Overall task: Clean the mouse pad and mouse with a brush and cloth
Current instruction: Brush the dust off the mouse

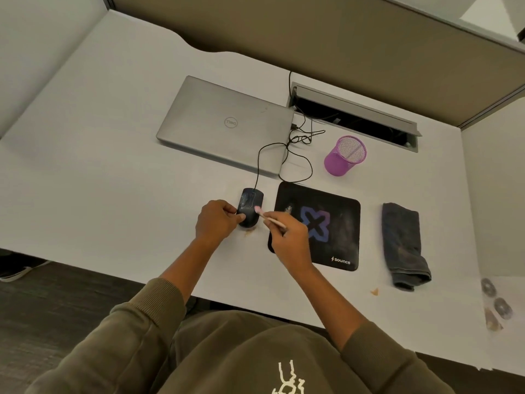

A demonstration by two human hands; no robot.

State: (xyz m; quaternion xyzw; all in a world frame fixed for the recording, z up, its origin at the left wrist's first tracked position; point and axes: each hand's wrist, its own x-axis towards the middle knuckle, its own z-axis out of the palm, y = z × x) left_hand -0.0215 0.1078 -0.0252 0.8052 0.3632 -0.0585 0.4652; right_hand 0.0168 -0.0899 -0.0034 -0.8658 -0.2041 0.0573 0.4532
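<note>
Overhead, a white desk (113, 166) holds a closed laptop (224, 123), then a black mouse pad (335, 223) with a folded grey cloth (403, 245) to its right. Left hand (216, 220) grips the black mouse (251, 201) just left of the pad; right hand (289, 237) pinches a pink-tipped brush (270, 218), bristles touching the mouse.

Open desk (113, 172) left of the mouse (250, 204); laptop (224, 123) and cable (298, 155) behind, mouse pad (335, 223) right
</note>
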